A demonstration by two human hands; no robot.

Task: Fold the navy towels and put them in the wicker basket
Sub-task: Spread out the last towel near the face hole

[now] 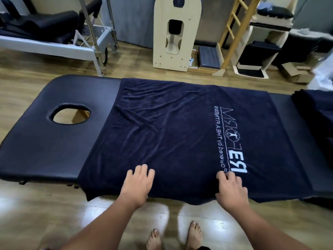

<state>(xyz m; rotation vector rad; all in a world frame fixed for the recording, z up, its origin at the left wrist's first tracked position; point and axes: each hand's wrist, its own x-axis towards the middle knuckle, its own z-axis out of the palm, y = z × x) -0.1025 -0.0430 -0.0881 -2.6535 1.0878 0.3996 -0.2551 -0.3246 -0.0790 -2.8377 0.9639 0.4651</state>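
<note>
A navy towel (pixel 180 134) with white lettering lies spread flat across a dark massage table (pixel 45 145), its near edge hanging over the table's front. My left hand (pixel 138 183) rests on the towel near that front edge, fingers relaxed and slightly bent. My right hand (pixel 231 188) lies on the towel beside the lettering, fingers bent down into the cloth; a pinch cannot be made out. More navy cloth (pixel 317 112) is heaped at the table's right end. No wicker basket is in view.
The table has a face hole (pixel 70 114) at its left end. Behind it stand a metal-framed exercise machine (pixel 54 37), a wooden arched unit (pixel 175 33) and a wooden ladder (pixel 232 33). My bare feet (pixel 173 237) stand on the wooden floor.
</note>
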